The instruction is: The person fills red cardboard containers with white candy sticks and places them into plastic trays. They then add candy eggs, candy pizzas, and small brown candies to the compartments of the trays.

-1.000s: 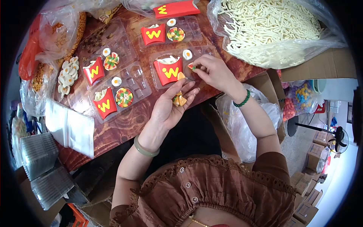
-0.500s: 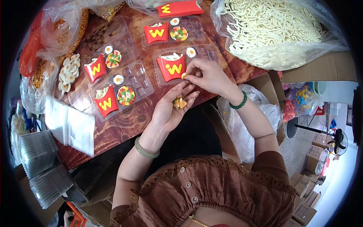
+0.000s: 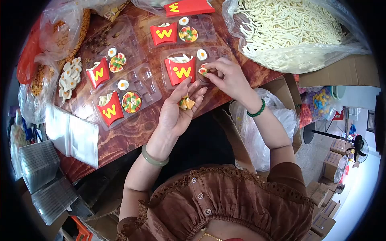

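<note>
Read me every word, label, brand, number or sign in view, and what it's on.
"W", stylised, yellow, with a dot at its left: on four red card cartons of pale sticks in clear plastic trays.
"W", same style: on the flat red card carton.
Brown cardboard boxes: any print too small to read.

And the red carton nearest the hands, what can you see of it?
The red carton looks like card, with a yellow W-like mark facing up. Pale sticks show in its open top. It lies in a clear tray, and fingertips of the left hand overlap its lower edge in view; whether they touch, I cannot tell.
</note>
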Available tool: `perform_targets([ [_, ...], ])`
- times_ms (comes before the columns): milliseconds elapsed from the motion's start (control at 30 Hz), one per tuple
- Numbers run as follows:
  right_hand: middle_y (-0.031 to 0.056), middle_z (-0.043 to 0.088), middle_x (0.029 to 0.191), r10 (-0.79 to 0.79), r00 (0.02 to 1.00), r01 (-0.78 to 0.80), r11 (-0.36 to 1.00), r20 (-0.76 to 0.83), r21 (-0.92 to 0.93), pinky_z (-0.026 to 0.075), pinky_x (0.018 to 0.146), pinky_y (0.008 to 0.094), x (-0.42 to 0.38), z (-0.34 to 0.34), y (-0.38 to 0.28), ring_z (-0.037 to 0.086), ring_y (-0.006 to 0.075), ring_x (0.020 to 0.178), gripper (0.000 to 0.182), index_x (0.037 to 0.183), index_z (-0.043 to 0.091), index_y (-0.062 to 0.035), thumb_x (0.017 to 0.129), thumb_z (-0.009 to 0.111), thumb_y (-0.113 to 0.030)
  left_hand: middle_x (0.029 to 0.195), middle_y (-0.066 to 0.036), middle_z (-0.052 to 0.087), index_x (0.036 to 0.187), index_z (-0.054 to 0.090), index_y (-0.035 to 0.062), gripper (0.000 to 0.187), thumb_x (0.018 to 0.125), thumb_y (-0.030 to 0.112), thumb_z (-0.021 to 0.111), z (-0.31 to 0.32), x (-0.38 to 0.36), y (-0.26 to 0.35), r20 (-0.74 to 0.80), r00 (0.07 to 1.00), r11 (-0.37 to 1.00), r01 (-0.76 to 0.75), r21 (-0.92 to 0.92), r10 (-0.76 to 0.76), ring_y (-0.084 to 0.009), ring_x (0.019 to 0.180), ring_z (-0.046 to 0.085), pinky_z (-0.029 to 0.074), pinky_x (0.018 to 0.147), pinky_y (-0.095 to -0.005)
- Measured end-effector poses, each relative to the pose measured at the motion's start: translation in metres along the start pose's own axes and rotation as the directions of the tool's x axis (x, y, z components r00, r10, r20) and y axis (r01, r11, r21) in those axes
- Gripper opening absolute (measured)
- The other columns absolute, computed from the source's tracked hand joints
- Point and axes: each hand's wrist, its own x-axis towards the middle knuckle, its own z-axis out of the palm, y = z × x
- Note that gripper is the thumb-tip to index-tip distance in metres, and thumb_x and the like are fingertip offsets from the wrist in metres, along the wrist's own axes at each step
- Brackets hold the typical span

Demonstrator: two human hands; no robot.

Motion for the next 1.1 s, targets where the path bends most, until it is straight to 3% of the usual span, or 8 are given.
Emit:
perform_targets([
  [100, 0.0068, 0.059, 0.080, -0.234, 0.965, 0.223, 0.969, -0.114, -0.103, 0.046, 0.061, 0.0330, 0.003, 0.011, 0.010, 0.058, 0.0235, 0.071, 0.020, 0.100, 0.064, -0.0067, 0.080, 0.065, -0.007, 0.123, -0.014, 0.052, 0.133, 0.036, 0.0028, 0.041, 0.094, 0.012, 0.045, 0.001, 0.001, -0.001, -0.010, 1.000, 1.000, -0.008, 0.007, 0.008, -0.0302, 0.111, 0.055, 0.049, 0.089, -0.0332],
  [333, 0.0068, 0.060, 0.083, -0.217, 0.964, 0.200, 0.973, -0.157, -0.118, 0.046, 0.062, 0.0322, 0.006, 0.012, 0.004, 0.059, 0.0223, 0.072, 0.016, 0.096, 0.066, -0.0069, 0.080, 0.065, -0.008, 0.131, -0.017, 0.046, 0.135, 0.036, 0.0010, 0.041, 0.097, 0.017, 0.038, 0.006, -0.002, 0.003, 0.007, 1.000, 0.999, 0.028, -0.047, -0.027, -0.0315, 0.119, 0.048, 0.045, 0.096, -0.0378],
  [467, 0.0030, 0.059, 0.081, -0.108, 0.983, 0.062, 0.956, 0.149, 0.287, 0.046, 0.063, 0.0267, -0.004, -0.010, -0.030, 0.058, 0.0133, 0.075, 0.015, 0.091, 0.067, -0.0052, 0.077, 0.070, -0.008, 0.120, -0.012, 0.053, 0.128, 0.044, 0.0035, 0.037, 0.097, 0.022, 0.040, 0.008, 0.000, -0.001, 0.034, 0.999, 0.992, 0.012, -0.123, -0.008, -0.0256, 0.109, 0.054, 0.046, 0.092, -0.0384],
  [733, 0.0038, 0.062, 0.090, -0.005, 0.959, -0.139, 0.866, 0.285, 0.481, 0.048, 0.071, 0.0254, -0.014, -0.011, -0.027, 0.059, 0.0130, 0.083, 0.014, 0.089, 0.065, -0.0025, 0.076, 0.069, -0.003, 0.113, -0.011, 0.056, 0.124, 0.048, 0.0027, 0.032, 0.097, 0.020, 0.044, 0.013, 0.000, -0.002, 0.026, 0.999, 0.999, 0.037, -0.002, -0.037, -0.0203, 0.099, 0.058, 0.051, 0.082, -0.0302],
  [867, 0.0044, 0.061, 0.090, -0.397, 0.918, 0.384, 0.886, 0.000, 0.259, 0.048, 0.073, 0.0240, -0.009, -0.015, -0.014, 0.059, 0.0127, 0.082, 0.014, 0.091, 0.067, -0.0054, 0.078, 0.066, 0.001, 0.101, -0.008, 0.062, 0.113, 0.055, 0.0016, 0.023, 0.092, 0.010, 0.054, 0.005, 0.001, -0.004, 0.055, 0.994, 0.986, 0.091, 0.141, -0.099, -0.0175, 0.085, 0.063, 0.052, 0.071, -0.0237],
  [967, 0.0045, 0.062, 0.091, -0.306, 0.951, 0.266, 0.887, 0.048, 0.377, 0.048, 0.076, 0.0226, -0.014, -0.017, -0.018, 0.059, 0.0110, 0.083, 0.016, 0.097, 0.065, -0.0040, 0.081, 0.065, 0.000, 0.097, -0.007, 0.063, 0.110, 0.056, 0.0010, 0.022, 0.088, 0.003, 0.057, 0.013, -0.001, -0.003, -0.037, 0.999, 0.979, 0.046, 0.201, -0.039, -0.0176, 0.082, 0.064, 0.052, 0.070, -0.0230],
  [1033, 0.0040, 0.062, 0.091, 0.051, 0.972, -0.198, 0.696, 0.227, 0.690, 0.049, 0.077, 0.0219, -0.016, -0.020, -0.020, 0.059, 0.0095, 0.085, 0.017, 0.101, 0.062, 0.0006, 0.084, 0.062, 0.000, 0.097, -0.008, 0.063, 0.110, 0.056, 0.0004, 0.023, 0.088, 0.002, 0.058, 0.010, 0.000, -0.004, -0.026, 1.000, 0.969, 0.012, 0.248, -0.006, -0.0179, 0.082, 0.064, 0.052, 0.070, -0.0235],
  [1100, 0.0039, 0.062, 0.091, 0.026, 0.952, -0.238, 0.687, 0.305, 0.687, 0.049, 0.077, 0.0222, -0.014, -0.019, -0.017, 0.060, 0.0090, 0.085, 0.018, 0.103, 0.060, 0.0023, 0.086, 0.061, -0.001, 0.097, -0.009, 0.064, 0.110, 0.056, -0.0001, 0.023, 0.087, 0.001, 0.059, 0.009, 0.002, -0.006, -0.011, 1.000, 0.955, -0.020, 0.297, 0.024, -0.0182, 0.082, 0.064, 0.053, 0.070, -0.0240],
])
